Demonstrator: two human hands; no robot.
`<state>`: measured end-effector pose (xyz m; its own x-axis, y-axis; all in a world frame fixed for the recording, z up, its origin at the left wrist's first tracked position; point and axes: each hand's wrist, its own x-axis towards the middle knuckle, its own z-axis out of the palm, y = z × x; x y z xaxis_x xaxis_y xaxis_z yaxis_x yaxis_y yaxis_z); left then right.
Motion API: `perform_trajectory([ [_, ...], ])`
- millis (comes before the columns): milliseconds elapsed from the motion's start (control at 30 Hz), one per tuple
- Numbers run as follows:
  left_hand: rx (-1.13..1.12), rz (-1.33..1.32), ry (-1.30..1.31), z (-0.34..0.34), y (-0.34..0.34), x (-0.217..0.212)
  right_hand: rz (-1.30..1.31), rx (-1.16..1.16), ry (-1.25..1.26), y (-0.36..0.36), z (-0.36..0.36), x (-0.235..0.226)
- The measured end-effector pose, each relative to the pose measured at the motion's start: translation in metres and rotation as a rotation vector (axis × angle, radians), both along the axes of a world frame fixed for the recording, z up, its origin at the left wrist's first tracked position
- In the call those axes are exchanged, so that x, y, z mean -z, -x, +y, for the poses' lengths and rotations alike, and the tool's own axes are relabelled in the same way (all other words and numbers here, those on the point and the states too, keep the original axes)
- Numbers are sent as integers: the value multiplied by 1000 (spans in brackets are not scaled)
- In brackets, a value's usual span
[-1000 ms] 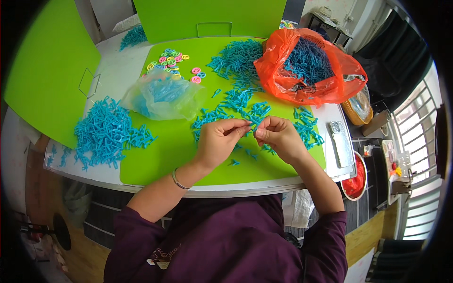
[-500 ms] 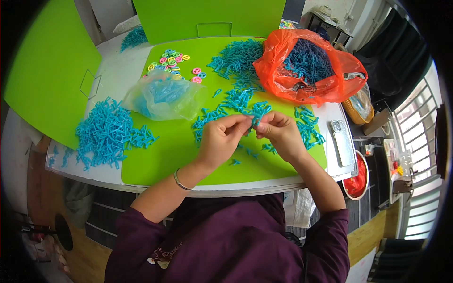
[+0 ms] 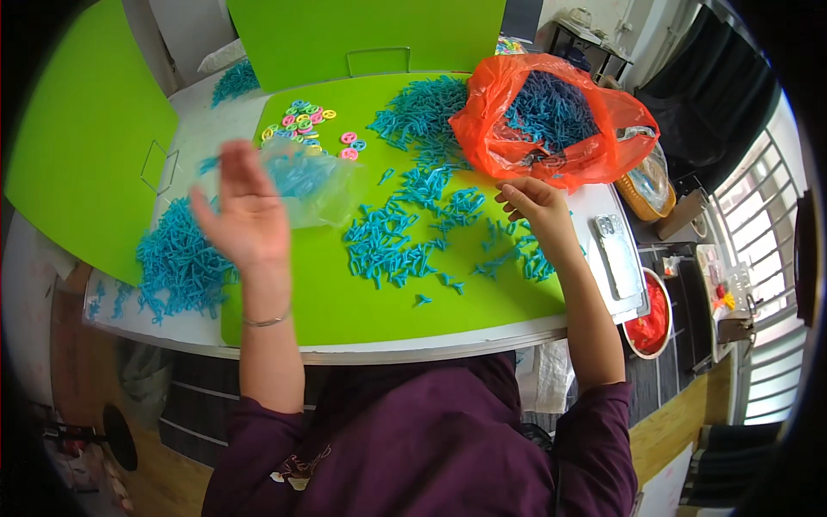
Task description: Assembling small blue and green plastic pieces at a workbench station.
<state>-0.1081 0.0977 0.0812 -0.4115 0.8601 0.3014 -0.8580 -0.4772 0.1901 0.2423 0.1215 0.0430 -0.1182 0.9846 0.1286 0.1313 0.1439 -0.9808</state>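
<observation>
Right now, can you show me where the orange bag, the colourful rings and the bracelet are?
orange bag (image 3: 504, 129): head view, on its left plastic side.
colourful rings (image 3: 303, 123): head view, middle of the pile.
bracelet (image 3: 265, 321): head view, on the band at the left wrist.

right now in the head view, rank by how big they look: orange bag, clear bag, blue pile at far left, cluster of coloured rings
1. orange bag
2. blue pile at far left and clear bag: look alike, unsure
3. cluster of coloured rings

Left hand (image 3: 244, 211) raised, open, fingers spread and blurred, right hand (image 3: 536, 207) loosely curled, forearm extended forward
</observation>
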Motion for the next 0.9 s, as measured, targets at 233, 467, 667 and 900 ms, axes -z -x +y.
perform_trajectory([
  [233, -231, 144, 114, 4, 12, 0, -675, 117, -242, 4, -3, 7],
  [467, 223, 922, 284, -8, -82, 24, -905, 67, -221, -7, -7, 9],
  [667, -384, 1752, -2, -18, -114, 51, -690, -39, -49, 0, -8, 0],
  [900, -499, 1820, -150, -13, -118, 62, -527, 127, -152, 8, 4, 12],
])
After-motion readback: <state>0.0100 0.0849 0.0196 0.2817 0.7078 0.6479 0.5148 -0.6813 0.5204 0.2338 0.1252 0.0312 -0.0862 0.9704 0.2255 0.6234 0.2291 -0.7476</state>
